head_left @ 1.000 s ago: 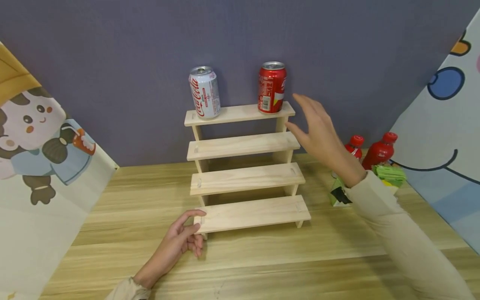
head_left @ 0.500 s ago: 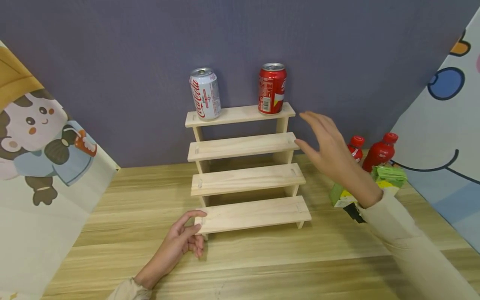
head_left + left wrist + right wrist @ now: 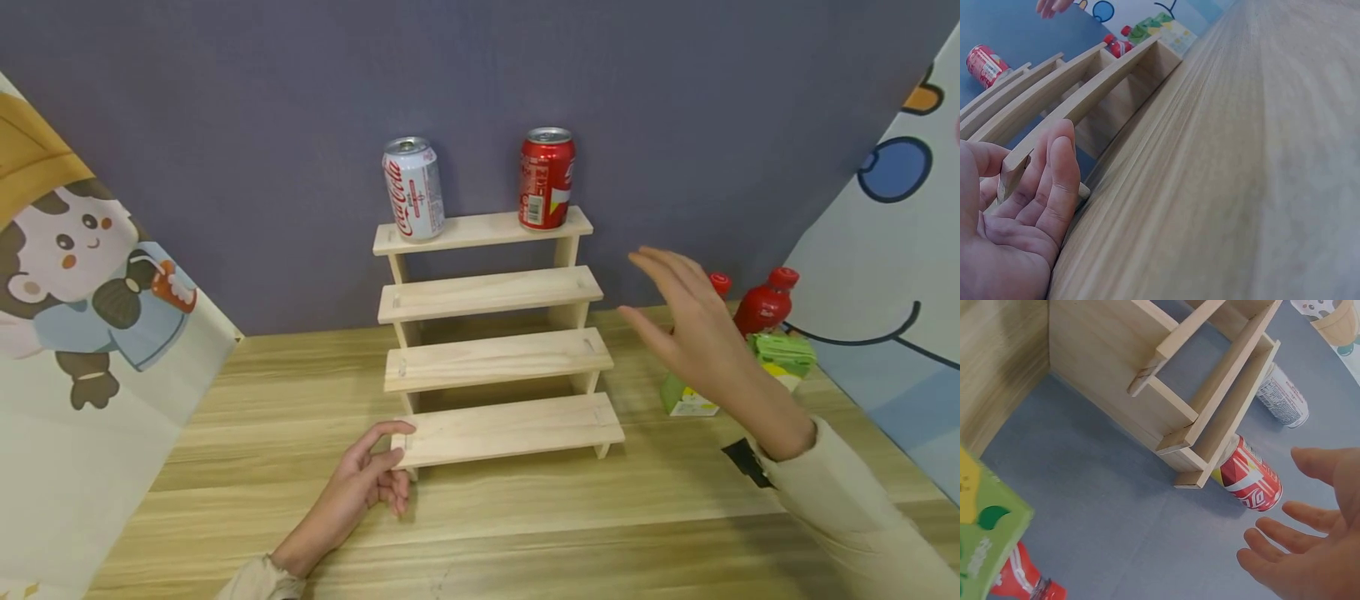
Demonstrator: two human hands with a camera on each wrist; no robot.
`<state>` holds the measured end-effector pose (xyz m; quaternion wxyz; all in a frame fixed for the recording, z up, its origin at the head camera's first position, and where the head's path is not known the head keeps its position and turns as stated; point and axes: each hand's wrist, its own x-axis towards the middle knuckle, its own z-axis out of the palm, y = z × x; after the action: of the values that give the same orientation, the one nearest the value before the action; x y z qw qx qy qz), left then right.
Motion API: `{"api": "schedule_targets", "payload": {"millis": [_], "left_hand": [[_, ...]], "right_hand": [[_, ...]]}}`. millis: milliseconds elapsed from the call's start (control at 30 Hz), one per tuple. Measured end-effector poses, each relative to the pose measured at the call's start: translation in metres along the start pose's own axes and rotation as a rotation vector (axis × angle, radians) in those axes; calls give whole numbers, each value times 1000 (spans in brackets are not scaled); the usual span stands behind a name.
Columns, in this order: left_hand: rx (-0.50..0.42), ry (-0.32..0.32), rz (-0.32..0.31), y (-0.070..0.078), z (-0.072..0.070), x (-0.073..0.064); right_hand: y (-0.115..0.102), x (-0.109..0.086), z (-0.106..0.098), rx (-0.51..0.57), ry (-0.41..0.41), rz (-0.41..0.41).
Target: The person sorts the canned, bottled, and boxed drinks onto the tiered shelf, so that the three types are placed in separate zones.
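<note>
A four-step wooden shelf (image 3: 498,358) stands on the table against the back wall. My left hand (image 3: 356,483) pinches the left end of its lowest board, with fingers beneath the edge in the left wrist view. On the top step stand a white Coca-Cola can (image 3: 414,192) at the left and a red can (image 3: 546,179) at the right, both upright. My right hand (image 3: 705,342) hovers to the right of the shelf, fingers extended and holding nothing. Behind it, a red-capped bottle and a green carton (image 3: 686,398) are partly covered.
Right of the shelf stand a red bottle (image 3: 765,304) and another green carton (image 3: 783,354). A dark wall (image 3: 300,167) closes off the back. Printed side panels (image 3: 885,275) flank the wood-grain table (image 3: 525,533).
My right hand has drawn away from the red can, moving right and toward me, fingers still spread. My left hand keeps its hold on the lowest board; both cans stay on the top step.
</note>
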<state>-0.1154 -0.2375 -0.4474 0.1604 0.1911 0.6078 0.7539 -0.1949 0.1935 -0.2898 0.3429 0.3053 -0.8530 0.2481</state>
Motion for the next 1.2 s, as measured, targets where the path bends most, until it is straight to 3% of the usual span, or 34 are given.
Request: {"api": "schedule_targets", "payload": {"millis": [233,400,800,1000,1200], "left_hand": [[5,0,13,1,1,0],[9,28,-10,1,1,0],[4,7,3,0,1,0],[9,25,-17,0,0,0],[7,8,7,-1,1,-1]], "right_hand": [[0,-17,-5,-37,-30,22],[2,-31,-9,-41,-65,60],[16,-53,-16,-66,-134,160],[27,-56,-17,-104,-217,216],[47,-61,-23,-100,-331,304]]}}
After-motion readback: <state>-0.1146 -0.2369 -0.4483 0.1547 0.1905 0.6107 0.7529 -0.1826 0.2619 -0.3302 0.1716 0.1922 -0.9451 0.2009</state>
